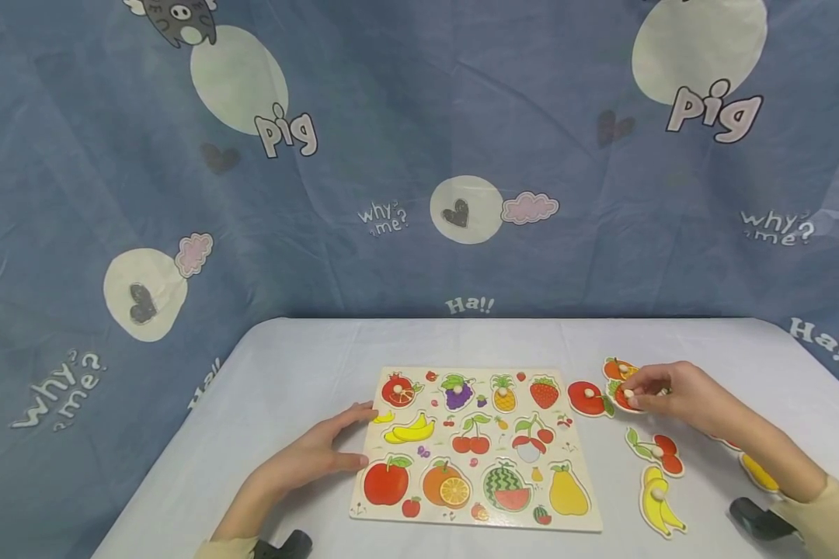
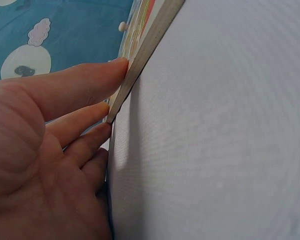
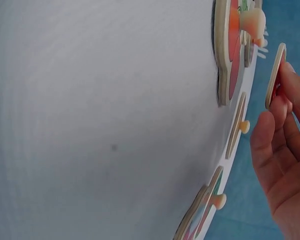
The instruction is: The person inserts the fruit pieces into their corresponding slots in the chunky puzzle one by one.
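A wooden fruit puzzle board [image 1: 454, 419] lies flat on the white table. My left hand [image 1: 315, 454] touches its left edge, thumb and fingers spread along the side; the left wrist view shows the thumb [image 2: 85, 85] against the board's edge [image 2: 150, 42]. My right hand [image 1: 681, 396] pinches the knob of a red strawberry piece [image 1: 619, 393] to the right of the board. In the right wrist view this piece [image 3: 276, 75] is held on edge, raised off the table. Knobbed pomegranate [image 1: 395, 388], grape [image 1: 454, 396] and pineapple [image 1: 504, 400] pieces sit in the board's top row.
Right of the board lie loose knobbed pieces: a red apple [image 1: 584, 397], an orange [image 1: 611, 369], cherries [image 1: 668, 453] and bananas [image 1: 652, 501]. A yellow piece [image 1: 759, 472] is partly hidden under my right forearm. A blue printed curtain [image 1: 405, 272] hangs behind the table.
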{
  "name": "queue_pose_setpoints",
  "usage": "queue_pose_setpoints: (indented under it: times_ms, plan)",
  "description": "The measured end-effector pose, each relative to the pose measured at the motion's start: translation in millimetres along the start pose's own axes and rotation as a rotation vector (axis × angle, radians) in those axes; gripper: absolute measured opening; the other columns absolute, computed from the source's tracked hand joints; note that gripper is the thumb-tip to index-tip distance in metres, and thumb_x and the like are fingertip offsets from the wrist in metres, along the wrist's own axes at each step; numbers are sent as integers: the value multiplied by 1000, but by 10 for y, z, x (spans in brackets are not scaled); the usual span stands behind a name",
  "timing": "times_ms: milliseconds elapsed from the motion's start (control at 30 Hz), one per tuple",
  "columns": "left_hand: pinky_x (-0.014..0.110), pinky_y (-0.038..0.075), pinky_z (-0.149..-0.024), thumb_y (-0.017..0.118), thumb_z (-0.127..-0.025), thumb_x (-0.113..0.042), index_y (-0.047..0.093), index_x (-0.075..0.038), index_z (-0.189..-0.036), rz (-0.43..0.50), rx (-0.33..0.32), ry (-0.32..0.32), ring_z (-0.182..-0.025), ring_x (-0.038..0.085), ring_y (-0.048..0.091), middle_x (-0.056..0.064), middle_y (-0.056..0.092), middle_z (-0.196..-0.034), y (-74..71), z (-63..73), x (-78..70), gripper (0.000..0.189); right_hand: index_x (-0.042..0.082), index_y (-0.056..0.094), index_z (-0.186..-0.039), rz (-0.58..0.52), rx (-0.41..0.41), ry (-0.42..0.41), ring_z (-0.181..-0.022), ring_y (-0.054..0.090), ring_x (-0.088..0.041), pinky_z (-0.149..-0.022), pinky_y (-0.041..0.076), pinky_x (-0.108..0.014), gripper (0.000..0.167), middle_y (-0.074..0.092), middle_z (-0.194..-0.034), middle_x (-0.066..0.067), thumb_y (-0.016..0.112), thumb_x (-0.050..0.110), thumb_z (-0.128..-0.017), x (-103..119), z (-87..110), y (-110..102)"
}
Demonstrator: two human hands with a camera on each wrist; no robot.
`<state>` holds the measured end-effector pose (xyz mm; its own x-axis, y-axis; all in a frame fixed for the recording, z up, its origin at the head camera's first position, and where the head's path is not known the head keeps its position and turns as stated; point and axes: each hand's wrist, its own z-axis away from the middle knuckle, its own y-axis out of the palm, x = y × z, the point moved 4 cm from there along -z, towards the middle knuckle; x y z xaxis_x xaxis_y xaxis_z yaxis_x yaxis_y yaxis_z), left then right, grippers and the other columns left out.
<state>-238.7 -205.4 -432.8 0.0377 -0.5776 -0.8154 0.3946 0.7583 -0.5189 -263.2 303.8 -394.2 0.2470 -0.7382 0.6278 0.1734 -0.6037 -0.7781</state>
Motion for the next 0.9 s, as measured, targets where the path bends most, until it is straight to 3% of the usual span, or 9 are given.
queue_pose_setpoints:
  times_ms: [333,900]
  plan:
    - [67,25,-108,81,-77,-16,54,-22,-140,1,-9,2,-144,38,23,13,35,-156,1,27,-25,69,11,74,-99,-20,9,1,-74,57,-12,-60,51,-25,20,65,-82,3,78,24,-85,99,0,16]
    - [67,24,-108,81,-77,-16,53,-22,-141,-8,-9,3,-144,38,23,12,35,-155,1,24,-18,69,13,73,-92,-11,-3,-13,-70,60,-13,-61,51,-25,9,66,-75,6,76,13,-83,258,-65,30]
